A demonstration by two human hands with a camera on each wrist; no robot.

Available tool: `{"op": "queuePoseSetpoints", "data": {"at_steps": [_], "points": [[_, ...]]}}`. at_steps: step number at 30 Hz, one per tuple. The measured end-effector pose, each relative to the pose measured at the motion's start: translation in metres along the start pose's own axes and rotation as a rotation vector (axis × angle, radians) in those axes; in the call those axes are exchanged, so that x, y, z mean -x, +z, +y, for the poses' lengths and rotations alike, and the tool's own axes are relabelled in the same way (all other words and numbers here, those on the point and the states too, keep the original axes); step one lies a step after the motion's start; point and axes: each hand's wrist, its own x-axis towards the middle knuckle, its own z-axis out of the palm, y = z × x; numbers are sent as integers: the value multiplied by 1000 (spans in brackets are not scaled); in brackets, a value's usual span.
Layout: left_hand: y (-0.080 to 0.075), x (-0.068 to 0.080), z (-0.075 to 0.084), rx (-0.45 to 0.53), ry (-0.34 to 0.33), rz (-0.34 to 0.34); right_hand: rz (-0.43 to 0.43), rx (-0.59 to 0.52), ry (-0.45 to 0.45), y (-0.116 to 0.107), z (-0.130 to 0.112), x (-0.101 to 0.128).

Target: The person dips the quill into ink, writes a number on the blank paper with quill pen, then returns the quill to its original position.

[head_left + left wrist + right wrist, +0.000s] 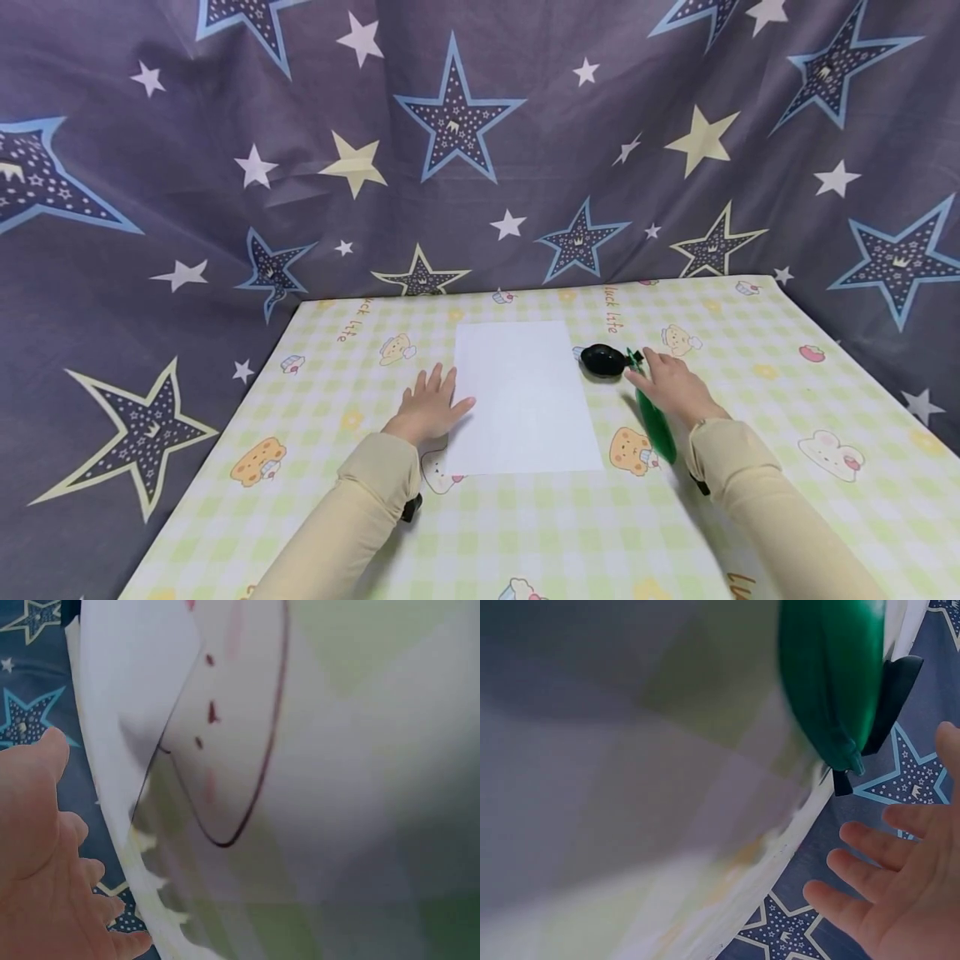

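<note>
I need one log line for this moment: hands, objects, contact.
left hand: flat, touching paper edge | right hand: open, beside green bottle | black dish: near paper | surface: checked table

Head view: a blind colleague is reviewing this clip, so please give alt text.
A left hand rests flat on a white sheet; the right hand reaches over a green bottle beside a black dish, on a checked tablecloth.

Tablecloth (pixel 525 533) reads "luck lite", printed twice.

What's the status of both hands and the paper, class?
Left hand flat, fingers on white paper. Right hand open over green bottle. Black dish beside.
</note>
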Motion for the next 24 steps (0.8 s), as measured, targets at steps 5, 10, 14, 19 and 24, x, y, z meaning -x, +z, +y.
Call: {"op": "queuePoseSetpoints", "data": {"at_steps": [5,10,14,19,24], "points": [[3,4,2,-11,7,-9,-7,19,20,3,2,0],[6,8,3,-11,25,-14,-23,29,29,4,3,0],[9,10,4,-15,40,-23,-33,38,31,4,4,1],[12,13,8,-21,48,-43,-39,48,35,4,3,1],[14,15,10,-19,65,-55,-44,65,33,3,1,1]]}}
